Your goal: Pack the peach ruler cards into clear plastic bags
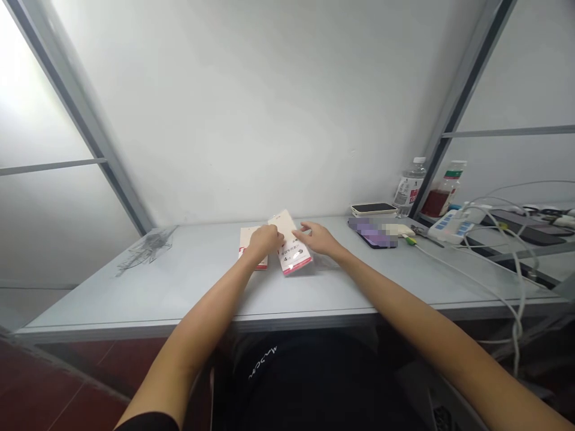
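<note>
A white packet with a pink-red edge and printed text (291,246) is tilted up off the grey table (188,281), near the middle. My left hand (263,240) grips its left side with curled fingers. My right hand (320,238) touches the packet's right edge, fingers partly stretched out. A second flat white and red packet (248,238) lies on the table under and behind my left hand.
A dark phone (372,234) lies right of my hands, a white-edged device (374,209) behind it. Two bottles (409,187) stand at the back right by a metal frame post. White cables (476,269) and a power strip (451,226) cover the right side. A crumpled clear wrapper (148,246) lies at the left.
</note>
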### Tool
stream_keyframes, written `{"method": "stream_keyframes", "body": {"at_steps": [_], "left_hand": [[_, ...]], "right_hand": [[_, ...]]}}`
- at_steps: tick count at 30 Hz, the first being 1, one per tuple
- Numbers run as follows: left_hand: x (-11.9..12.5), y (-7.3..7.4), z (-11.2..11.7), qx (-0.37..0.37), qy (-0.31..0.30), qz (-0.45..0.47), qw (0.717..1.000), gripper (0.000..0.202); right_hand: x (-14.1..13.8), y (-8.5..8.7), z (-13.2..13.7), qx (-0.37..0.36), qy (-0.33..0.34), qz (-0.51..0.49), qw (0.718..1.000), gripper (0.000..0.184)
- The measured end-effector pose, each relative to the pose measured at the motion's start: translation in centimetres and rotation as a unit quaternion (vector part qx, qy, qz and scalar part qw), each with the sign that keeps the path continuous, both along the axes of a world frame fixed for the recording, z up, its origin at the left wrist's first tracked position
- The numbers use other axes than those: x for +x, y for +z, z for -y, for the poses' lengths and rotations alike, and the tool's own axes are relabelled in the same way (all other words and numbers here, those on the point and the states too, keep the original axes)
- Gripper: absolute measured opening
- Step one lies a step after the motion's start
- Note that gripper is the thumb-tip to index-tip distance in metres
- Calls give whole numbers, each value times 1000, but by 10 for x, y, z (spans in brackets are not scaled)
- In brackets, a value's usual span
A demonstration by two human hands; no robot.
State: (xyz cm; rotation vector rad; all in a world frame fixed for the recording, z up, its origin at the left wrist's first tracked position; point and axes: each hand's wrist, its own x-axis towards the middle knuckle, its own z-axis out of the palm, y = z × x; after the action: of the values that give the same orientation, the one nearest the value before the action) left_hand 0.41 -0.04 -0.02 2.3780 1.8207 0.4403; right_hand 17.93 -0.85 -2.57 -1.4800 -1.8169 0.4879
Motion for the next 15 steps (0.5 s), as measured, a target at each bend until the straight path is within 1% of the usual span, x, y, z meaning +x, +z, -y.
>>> {"method": "stream_keyframes", "body": {"at_steps": [2, 5, 7, 11, 15], "left_hand": [[0, 0, 1, 5, 2, 1, 1000, 16], [0, -1, 2, 21, 0, 8, 1000, 16], [1, 0, 4, 42, -14, 20, 999, 18], [5, 0, 9, 85, -63, 44, 993, 21], [11, -4, 14, 128, -101, 56, 985, 22]], "right_hand": [[-2, -1, 1, -31, -7, -32, 999, 64], [-3, 2, 4, -92, 8, -132, 987, 66], [-4, 5, 6, -111, 37, -197, 974, 57], [-4, 9, 8, -121, 88, -278, 949, 29], [-5, 8, 7, -143, 101, -330, 928, 18]]}}
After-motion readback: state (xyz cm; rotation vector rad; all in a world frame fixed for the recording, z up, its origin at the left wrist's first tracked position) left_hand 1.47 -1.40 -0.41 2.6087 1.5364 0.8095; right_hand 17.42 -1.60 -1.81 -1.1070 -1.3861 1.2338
